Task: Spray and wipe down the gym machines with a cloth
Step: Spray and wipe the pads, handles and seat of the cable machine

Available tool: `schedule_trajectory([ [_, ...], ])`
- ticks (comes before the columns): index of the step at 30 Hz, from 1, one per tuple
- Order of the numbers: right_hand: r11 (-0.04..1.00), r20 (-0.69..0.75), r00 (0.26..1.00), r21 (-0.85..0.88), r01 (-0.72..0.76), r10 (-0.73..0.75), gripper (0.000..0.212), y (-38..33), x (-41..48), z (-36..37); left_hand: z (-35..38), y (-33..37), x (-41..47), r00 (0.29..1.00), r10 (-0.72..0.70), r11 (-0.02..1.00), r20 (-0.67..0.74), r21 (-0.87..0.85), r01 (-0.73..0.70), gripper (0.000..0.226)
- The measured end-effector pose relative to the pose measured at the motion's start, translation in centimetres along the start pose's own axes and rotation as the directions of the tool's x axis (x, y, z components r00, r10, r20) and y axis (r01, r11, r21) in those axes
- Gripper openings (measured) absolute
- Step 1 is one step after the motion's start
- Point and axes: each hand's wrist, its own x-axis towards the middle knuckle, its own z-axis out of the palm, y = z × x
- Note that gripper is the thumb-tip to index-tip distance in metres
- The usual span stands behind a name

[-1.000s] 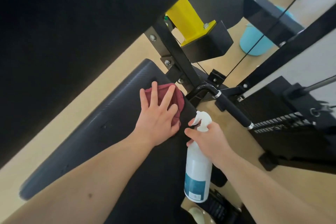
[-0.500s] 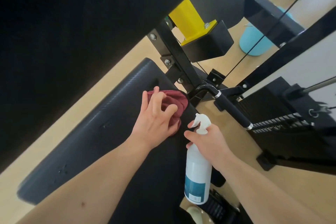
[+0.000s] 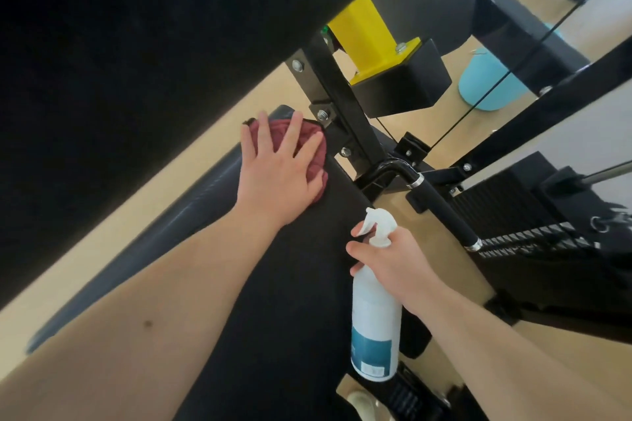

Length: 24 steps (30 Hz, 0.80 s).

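Wiping step: left grip (image 3: 277,178), fingers spread flat, is pressing the crumpled maroon cloth (image 3: 276,133) onto the far corner of the black padded seat (image 3: 301,284). Right grip (image 3: 393,260) is clutching the white plastic spray bottle (image 3: 374,318) at its right edge. Guessing it's needing a sweep down the pad next.

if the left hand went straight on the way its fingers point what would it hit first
Probably the black frame post, just past the end of the pad where the left hand presses the red cloth. Depth is unclear, so it might pass beside it.
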Motion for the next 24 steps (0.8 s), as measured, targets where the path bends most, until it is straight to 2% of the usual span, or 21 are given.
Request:
schedule_trajectory([
  [4,0.998,-0.006,0.999,0.049,0.043,-0.042,0.009,-0.9,-0.1,-0.2,0.1,2.1,-1.7,1.000,0.020,0.998,0.008,-0.066,-0.020,0.059],
  [8,0.990,-0.038,0.998,0.123,0.064,-0.059,0.013,-1.6,-0.7,-1.0,1.6,6.1,-8.8,0.953,0.291,0.949,0.089,-0.152,-0.275,0.058],
  [10,0.991,-0.035,0.998,0.116,0.060,-0.056,0.020,-1.9,-0.6,-1.6,2.1,6.3,-10.7,0.930,0.341,0.934,0.133,-0.163,-0.319,0.061],
  [12,0.993,-0.023,0.999,0.108,0.044,-0.042,0.024,-2.1,-0.6,-1.8,2.0,5.3,-9.9,0.955,0.272,0.957,0.119,-0.141,-0.255,0.064],
  [14,0.998,-0.018,0.999,0.054,0.044,-0.043,0.019,-2.1,-0.3,-1.7,1.5,3.9,-7.6,0.988,0.140,0.986,0.062,-0.097,-0.133,0.069],
  [16,1.000,-0.018,1.000,0.012,0.024,-0.024,0.032,-1.9,-0.2,-1.5,0.8,2.2,-4.2,0.999,-0.016,0.998,0.041,-0.065,0.019,0.073],
  [18,1.000,-0.029,1.000,0.031,0.004,-0.003,0.027,-1.7,-0.2,-1.1,0.0,0.6,-0.9,0.985,-0.167,0.983,0.042,-0.071,0.170,0.073],
  [20,0.999,-0.037,0.999,0.049,-0.007,0.009,0.025,-1.3,-0.4,-0.8,-0.7,-0.2,1.7,0.947,-0.308,0.935,0.095,-0.153,0.319,0.070],
  [22,0.998,-0.041,0.999,0.060,-0.019,0.022,0.023,-1.1,-0.6,-0.8,-0.7,0.5,2.4,0.940,-0.330,0.923,0.081,-0.179,0.340,0.064],
  [24,0.996,-0.045,0.998,0.073,-0.043,0.047,0.027,-0.8,-0.9,-1.2,-0.4,2.3,1.3,0.977,-0.213,0.967,0.021,-0.135,0.214,0.058],
])
